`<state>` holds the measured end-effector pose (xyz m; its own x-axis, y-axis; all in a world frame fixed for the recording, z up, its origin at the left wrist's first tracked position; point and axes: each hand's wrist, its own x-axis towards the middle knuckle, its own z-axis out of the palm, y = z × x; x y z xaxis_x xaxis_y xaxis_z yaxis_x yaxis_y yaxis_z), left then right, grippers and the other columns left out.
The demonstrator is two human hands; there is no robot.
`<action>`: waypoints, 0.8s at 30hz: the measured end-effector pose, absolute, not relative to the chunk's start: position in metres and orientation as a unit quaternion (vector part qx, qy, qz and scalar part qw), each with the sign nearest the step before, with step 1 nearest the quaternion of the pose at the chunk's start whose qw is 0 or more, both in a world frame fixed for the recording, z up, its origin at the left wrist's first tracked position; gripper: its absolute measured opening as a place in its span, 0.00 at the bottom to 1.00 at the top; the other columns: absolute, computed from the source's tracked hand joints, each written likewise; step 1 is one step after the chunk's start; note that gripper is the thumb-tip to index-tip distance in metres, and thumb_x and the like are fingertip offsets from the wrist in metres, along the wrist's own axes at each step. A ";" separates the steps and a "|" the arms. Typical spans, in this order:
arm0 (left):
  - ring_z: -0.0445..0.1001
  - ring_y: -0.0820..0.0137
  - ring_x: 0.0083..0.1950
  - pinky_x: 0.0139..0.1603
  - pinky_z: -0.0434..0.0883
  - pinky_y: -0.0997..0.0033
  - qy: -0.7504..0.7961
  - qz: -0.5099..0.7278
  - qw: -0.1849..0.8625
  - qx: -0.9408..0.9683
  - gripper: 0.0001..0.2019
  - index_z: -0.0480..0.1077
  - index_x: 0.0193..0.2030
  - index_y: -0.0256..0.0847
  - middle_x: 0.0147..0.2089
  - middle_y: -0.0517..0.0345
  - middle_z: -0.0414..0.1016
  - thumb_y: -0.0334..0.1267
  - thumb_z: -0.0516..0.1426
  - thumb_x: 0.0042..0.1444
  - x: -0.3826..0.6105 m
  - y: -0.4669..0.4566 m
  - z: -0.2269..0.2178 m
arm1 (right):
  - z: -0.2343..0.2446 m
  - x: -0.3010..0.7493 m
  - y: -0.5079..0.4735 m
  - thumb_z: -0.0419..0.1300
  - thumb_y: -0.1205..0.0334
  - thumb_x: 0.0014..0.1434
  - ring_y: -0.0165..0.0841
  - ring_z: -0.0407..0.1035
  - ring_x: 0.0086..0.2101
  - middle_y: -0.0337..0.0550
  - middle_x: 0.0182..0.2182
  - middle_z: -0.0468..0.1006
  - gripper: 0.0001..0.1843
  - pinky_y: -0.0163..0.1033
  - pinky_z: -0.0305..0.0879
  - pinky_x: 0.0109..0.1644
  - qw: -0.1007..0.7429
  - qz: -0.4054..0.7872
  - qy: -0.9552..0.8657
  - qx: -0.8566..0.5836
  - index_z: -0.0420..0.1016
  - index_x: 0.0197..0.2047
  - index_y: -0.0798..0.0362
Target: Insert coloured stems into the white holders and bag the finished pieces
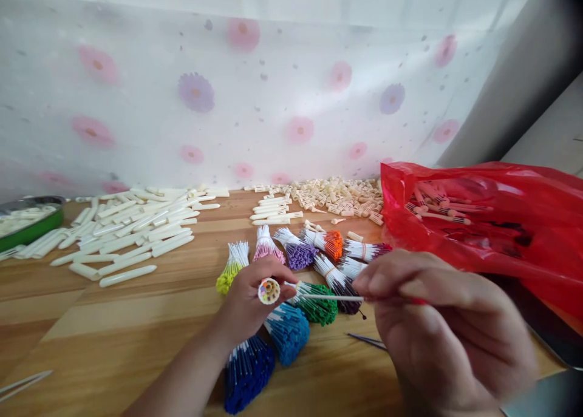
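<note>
My left hand is closed round a cream, round pen part. Its open end faces me and shows a ring of holes, a few with coloured bits in them. Between the fingertips of my right hand is a thin white pen refill, with red showing near the fingers. It lies level and points left toward the pen part. Around and beneath the hands are bundles of refills with coloured ends, among them green, light blue, dark blue, yellow and purple.
White pen barrels lie heaped at the left beside a green tray. Small cream pen parts are piled at the back. A red plastic bag with pens stands right. Dark tweezers lie near my right hand; pale ones lie front left.
</note>
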<state>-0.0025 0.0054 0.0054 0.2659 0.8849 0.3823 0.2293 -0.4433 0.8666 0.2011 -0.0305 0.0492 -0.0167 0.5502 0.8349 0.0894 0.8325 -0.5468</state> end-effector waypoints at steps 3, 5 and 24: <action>0.68 0.70 0.30 0.32 0.64 0.71 0.376 0.457 0.342 0.730 0.14 0.74 0.28 0.39 0.26 0.57 0.72 0.48 0.58 0.55 0.000 0.005 0.007 | 0.057 0.195 -0.046 0.53 0.63 0.63 0.38 0.73 0.31 0.46 0.29 0.76 0.06 0.45 0.73 0.34 0.687 0.144 -0.677 -0.221 0.69 0.43 0.48; 0.68 0.69 0.30 0.32 0.65 0.71 0.373 0.456 0.334 0.736 0.13 0.74 0.28 0.40 0.26 0.58 0.73 0.47 0.58 0.55 0.000 0.005 0.007 | 0.059 0.189 -0.050 0.54 0.66 0.62 0.38 0.74 0.31 0.47 0.30 0.77 0.07 0.45 0.75 0.35 0.663 0.148 -0.697 -0.229 0.69 0.43 0.48; 0.68 0.70 0.31 0.34 0.64 0.70 0.382 0.447 0.289 0.755 0.05 0.72 0.28 0.41 0.27 0.60 0.71 0.35 0.58 0.55 -0.002 0.006 0.003 | 0.056 0.176 -0.031 0.56 0.77 0.52 0.34 0.75 0.31 0.46 0.31 0.78 0.18 0.39 0.75 0.36 0.563 0.082 -0.798 -0.199 0.67 0.43 0.49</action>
<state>-0.0022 0.0061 0.0027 0.3083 0.8354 0.4550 0.3177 -0.5413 0.7785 0.1760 -0.0307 0.0555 -0.2874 0.4100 0.8657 0.2259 0.9073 -0.3547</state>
